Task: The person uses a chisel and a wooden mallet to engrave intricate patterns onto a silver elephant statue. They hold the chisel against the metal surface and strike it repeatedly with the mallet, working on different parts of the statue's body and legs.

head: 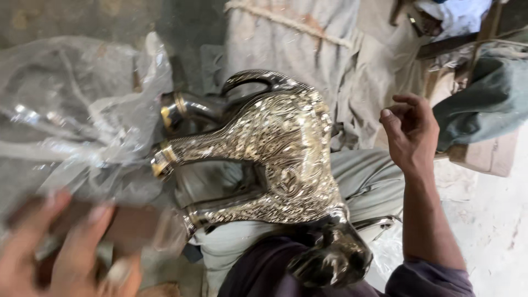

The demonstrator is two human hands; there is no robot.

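Observation:
A shiny engraved metal animal figure [280, 148], silver and gold, lies on its side across my lap with its legs pointing left and its dark polished head [330, 258] toward me. My right hand [410, 132] hovers just right of the figure, fingers curled and apart, holding nothing. My left hand [66, 253] is blurred at the lower left, fingers spread against a sheet of clear plastic wrap [71, 110] that bunches up beside the figure's legs. Whether the left hand grips the plastic is unclear.
Grey sacking cloth [297, 38] with a rope seam hangs behind the figure. A grey-green bundle [489, 99] rests on a wooden block [487, 157] at the right. Pale dusty floor [489, 220] lies to the lower right.

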